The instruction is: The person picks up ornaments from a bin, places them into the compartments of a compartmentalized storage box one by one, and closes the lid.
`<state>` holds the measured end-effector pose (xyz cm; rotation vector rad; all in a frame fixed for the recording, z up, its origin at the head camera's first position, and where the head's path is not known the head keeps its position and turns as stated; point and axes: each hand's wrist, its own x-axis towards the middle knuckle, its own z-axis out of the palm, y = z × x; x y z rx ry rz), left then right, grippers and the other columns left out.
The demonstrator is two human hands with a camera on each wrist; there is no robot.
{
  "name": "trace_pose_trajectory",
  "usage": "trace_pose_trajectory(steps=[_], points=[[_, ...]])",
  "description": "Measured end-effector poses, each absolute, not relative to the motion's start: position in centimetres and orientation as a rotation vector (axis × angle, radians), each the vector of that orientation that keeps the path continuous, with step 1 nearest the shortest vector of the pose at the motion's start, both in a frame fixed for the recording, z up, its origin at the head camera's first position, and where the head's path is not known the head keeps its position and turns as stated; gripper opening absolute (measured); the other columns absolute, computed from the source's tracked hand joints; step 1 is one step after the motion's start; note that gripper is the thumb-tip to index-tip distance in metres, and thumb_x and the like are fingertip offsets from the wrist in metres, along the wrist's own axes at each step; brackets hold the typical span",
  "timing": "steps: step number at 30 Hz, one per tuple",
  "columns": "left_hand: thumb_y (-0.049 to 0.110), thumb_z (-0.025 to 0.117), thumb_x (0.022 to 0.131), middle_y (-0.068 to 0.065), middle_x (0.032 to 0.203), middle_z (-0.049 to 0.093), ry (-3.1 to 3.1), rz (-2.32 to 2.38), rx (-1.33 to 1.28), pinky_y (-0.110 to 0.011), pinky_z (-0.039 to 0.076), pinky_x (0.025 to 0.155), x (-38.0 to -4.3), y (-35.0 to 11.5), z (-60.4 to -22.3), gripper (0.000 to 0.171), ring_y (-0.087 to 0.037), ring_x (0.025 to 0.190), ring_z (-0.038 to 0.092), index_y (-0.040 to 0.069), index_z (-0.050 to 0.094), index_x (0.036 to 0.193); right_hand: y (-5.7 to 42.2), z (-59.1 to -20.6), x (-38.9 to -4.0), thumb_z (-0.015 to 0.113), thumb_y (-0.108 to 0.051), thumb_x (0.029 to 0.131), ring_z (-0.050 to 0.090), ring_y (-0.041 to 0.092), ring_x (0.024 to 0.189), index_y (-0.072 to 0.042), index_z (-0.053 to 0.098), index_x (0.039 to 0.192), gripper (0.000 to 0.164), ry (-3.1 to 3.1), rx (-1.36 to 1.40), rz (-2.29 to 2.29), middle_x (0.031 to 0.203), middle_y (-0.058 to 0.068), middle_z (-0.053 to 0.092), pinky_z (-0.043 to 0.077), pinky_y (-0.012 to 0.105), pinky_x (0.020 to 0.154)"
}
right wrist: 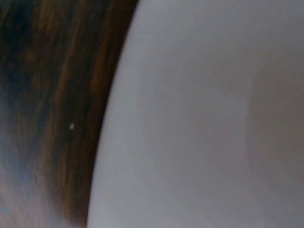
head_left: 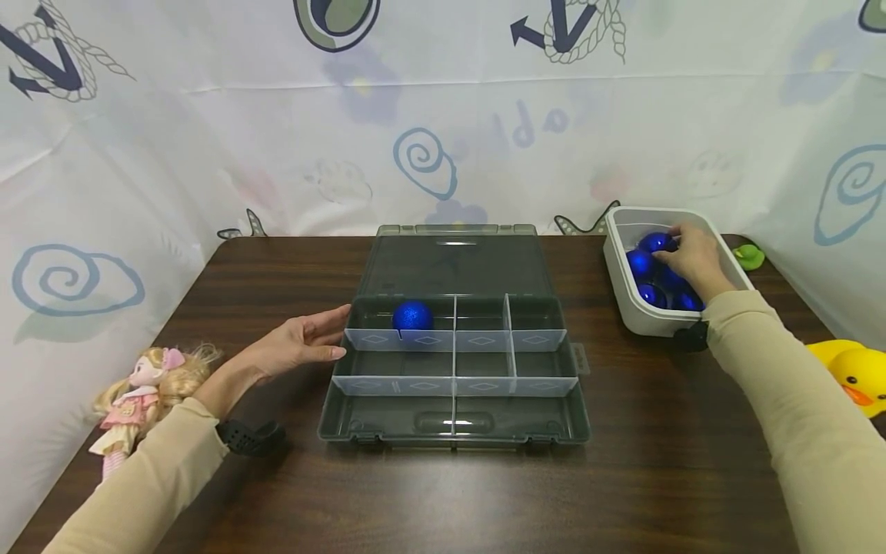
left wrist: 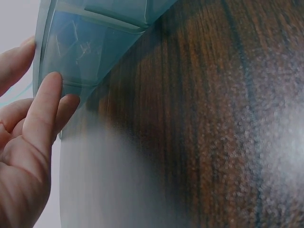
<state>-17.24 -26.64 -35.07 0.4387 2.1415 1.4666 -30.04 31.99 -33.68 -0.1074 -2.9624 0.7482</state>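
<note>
A dark translucent compartment box [head_left: 388,415] lies with its lid laid back in the middle of the table. One glittery blue ball [head_left: 412,315] sits in its back left compartment. My left hand [head_left: 298,342] rests at the box's left side, fingers fairly straight; the left wrist view shows fingertips [left wrist: 53,83] against the clear wall. At the back right, my right hand [head_left: 694,260] reaches into a white bin [head_left: 623,304] and pinches a blue ball [head_left: 656,242] among several others. The right wrist view has only the bin's pale wall [right wrist: 190,123] close up.
A blonde doll [head_left: 131,408] lies by my left forearm. On the right are a yellow rubber duck [head_left: 854,373] beside my sleeve and a small green toy [head_left: 748,256] behind the bin. A printed white curtain [head_left: 443,115] stands along the back.
</note>
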Motion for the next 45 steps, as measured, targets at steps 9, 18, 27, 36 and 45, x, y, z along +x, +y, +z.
trace_pose_trajectory(steps=[9, 18, 27, 36, 45], points=[[0.012, 0.065, 0.088, -0.02, 0.156, 0.006, 2.14, 1.469, 0.45, -0.044, 0.027, 0.104, -17.3, -26.6, -34.9, 0.084, -0.042, 0.139, 0.018, -0.002, 0.01, 0.149, 31.2, -32.4, -29.7, 0.061, -0.013, 0.09, 0.04, 0.051, 0.118, 0.011, 0.036, 0.133, 0.055, -2.796, -0.141, 0.858, 0.128, 0.037, 0.044, 0.029, 0.058, 0.102], [0.012, 0.066, 0.088, -0.019, 0.157, 0.007, 2.151, 1.467, 0.438, -0.043, 0.028, 0.104, -17.4, -26.7, -34.9, 0.084, -0.041, 0.139, 0.02, -0.001, 0.01, 0.15, 26.1, -30.2, -26.9, 0.065, -0.01, 0.089, 0.049, 0.041, 0.122, 0.004, 0.042, 0.137, 0.055, -2.455, 0.21, 1.229, 0.136, 0.028, 0.045, 0.043, 0.035, 0.101], [0.014, 0.065, 0.088, -0.02, 0.156, 0.007, 2.165, 1.449, 0.44, -0.046, 0.026, 0.105, -17.2, -26.6, -34.9, 0.084, -0.042, 0.139, 0.019, -0.002, 0.01, 0.149, 18.5, -31.2, -23.6, 0.065, 0.003, 0.085, 0.056, 0.03, 0.118, 0.004, 0.045, 0.135, 0.053, -2.484, 0.869, 1.604, 0.134, 0.023, 0.051, 0.047, 0.016, 0.091], [0.013, 0.066, 0.088, -0.019, 0.157, 0.008, 2.152, 1.475, 0.429, -0.043, 0.027, 0.104, -17.2, -26.7, -35.2, 0.084, -0.04, 0.139, 0.02, -0.001, 0.011, 0.15, 14.6, -33.3, -22.8, 0.07, -0.002, 0.082, 0.052, 0.035, 0.121, 0.001, 0.051, 0.131, 0.052, -2.604, 1.139, 1.525, 0.131, 0.019, 0.054, 0.043, 0.048, 0.1], [0.012, 0.065, 0.088, -0.019, 0.157, 0.008, 2.149, 1.485, 0.444, -0.041, 0.028, 0.103, -17.2, -26.8, -35.3, 0.083, -0.04, 0.139, 0.019, -0.001, 0.011, 0.15, 13.7, -34.1, -22.3, 0.075, -0.013, 0.08, 0.054, 0.031, 0.118, -0.004, 0.056, 0.128, 0.053, -2.725, 1.133, 1.211, 0.126, 0.015, 0.06, 0.041, 0.051, 0.101]])
